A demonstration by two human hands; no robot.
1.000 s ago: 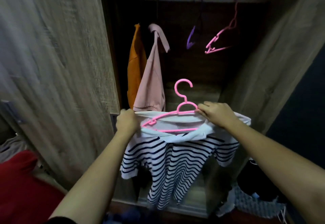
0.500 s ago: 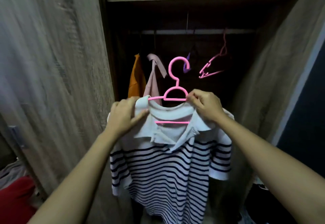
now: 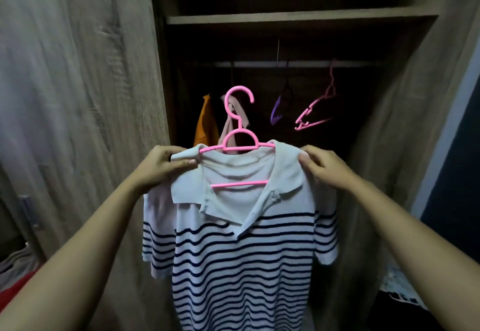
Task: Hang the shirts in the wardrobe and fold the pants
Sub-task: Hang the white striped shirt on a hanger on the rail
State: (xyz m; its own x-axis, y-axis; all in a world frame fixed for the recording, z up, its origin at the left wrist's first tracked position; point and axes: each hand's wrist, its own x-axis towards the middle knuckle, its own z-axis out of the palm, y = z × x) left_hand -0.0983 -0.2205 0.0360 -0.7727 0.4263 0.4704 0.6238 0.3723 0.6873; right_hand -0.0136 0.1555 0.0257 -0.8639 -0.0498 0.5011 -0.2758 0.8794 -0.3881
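Midway through the hanging step, with the striped shirt (image 3: 241, 252) threaded onto the pink hanger (image 3: 240, 133) and held up in front of the open wardrobe, below the rail (image 3: 298, 64) and not yet hooked on it. Pinched at one shoulder by the left hand (image 3: 161, 167), thumb and curled fingers closed on collar cloth over the hanger's end; gripped the same way at the other shoulder by the right hand (image 3: 322, 169). Collar lying rumpled and lopsided, so probably being squared on the hanger before going up. Next, most likely: freeing one hand to take the hanger by its neck, raising it until the hook clears the rail, then lowering onto the bare stretch between the pale pink garment (image 3: 228, 133) and the purple hanger (image 3: 276, 112). Worth watching for a shoulder slipping off once one hand lets go. Hard to read inside the dark wardrobe: the hooks of the orange garment (image 3: 206, 123) and its pale pink neighbour, and how the spare pink hanger (image 3: 317, 112) sits on the rail. Hidden behind the shirt: the hanger's outer ends and most fingertips. Cut off at the lower edge: the shirt's hem. No pants plainly in view; impossible to tell what the red cloth (image 3: 15, 289) at lower left is
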